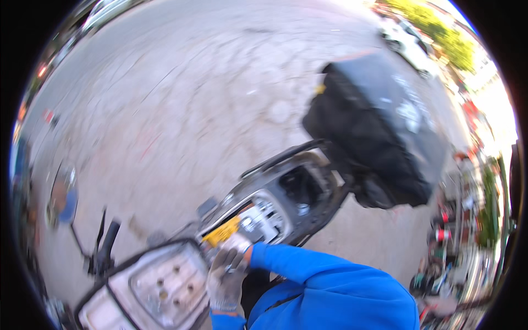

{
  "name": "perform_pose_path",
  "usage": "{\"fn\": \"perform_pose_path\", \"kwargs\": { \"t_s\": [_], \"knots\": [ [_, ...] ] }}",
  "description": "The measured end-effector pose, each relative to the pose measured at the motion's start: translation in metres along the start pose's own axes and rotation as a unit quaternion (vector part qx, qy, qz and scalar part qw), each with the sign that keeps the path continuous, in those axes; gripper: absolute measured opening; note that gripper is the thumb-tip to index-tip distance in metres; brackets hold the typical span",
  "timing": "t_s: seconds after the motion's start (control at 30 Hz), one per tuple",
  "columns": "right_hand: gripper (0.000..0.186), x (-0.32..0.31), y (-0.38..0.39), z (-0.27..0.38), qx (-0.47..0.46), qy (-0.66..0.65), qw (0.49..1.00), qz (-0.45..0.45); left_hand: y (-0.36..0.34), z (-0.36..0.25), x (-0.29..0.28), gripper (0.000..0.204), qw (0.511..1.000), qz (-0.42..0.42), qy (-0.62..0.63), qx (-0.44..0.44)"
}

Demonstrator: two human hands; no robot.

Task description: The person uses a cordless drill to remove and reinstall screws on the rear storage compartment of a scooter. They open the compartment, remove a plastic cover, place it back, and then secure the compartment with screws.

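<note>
Working near the yellow thing (221, 231), the right hand (237, 242) and left hand (225, 279) blur: can't tell their grip. Seat (168, 283) is up, not yet shut.

Outdoor street (181, 99) (white car (408, 48), greenery (434, 25))

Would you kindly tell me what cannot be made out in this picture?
Head view, all lines:
Whether the gray-gloved left hand or pale-gloved right hand grips the yellow boxy piece: motion blur.
White markings on the big black box-shaped bag: motion blur.
Depths of the open black compartment: shadow.
</note>
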State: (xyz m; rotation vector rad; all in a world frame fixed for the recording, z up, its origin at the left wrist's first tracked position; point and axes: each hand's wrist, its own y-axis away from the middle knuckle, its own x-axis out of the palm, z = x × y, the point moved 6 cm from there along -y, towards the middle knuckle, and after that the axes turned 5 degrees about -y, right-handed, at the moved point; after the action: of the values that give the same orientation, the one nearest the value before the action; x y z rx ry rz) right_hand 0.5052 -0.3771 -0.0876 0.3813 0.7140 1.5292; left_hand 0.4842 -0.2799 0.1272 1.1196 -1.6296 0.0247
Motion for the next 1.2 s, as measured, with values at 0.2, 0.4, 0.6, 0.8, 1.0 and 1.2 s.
{"fn": "perform_pose_path", "kwargs": {
  "t_s": [0.2,0.4,0.6,0.8,1.0,1.2],
  "knots": [
    [0.047,-0.071,0.113,0.090,-0.217,0.378,0.897,-0.068,0.060,0.011,0.076,0.054,0.984,-0.073,-0.159,-0.021],
    [0.042,-0.161,0.244,0.095,-0.151,0.085,0.968,-0.181,0.037,0.036,0.054,0.060,0.858,0.147,-0.486,0.079],
    [0.048,-0.206,0.302,0.003,-0.205,0.011,0.945,-0.256,0.042,0.080,0.084,0.049,0.924,0.087,-0.362,-0.082],
    [0.042,-0.246,0.402,-0.057,-0.186,0.007,0.946,-0.266,0.056,0.141,0.124,0.032,0.896,0.069,-0.420,-0.126],
    [0.040,-0.260,0.469,-0.133,-0.156,-0.022,0.946,-0.284,0.049,0.196,0.128,0.028,0.882,0.047,-0.429,-0.190],
    [0.042,-0.254,0.509,-0.204,-0.114,-0.078,0.926,-0.351,0.045,0.232,0.160,0.026,0.881,0.075,-0.385,-0.266]
  ]
}}
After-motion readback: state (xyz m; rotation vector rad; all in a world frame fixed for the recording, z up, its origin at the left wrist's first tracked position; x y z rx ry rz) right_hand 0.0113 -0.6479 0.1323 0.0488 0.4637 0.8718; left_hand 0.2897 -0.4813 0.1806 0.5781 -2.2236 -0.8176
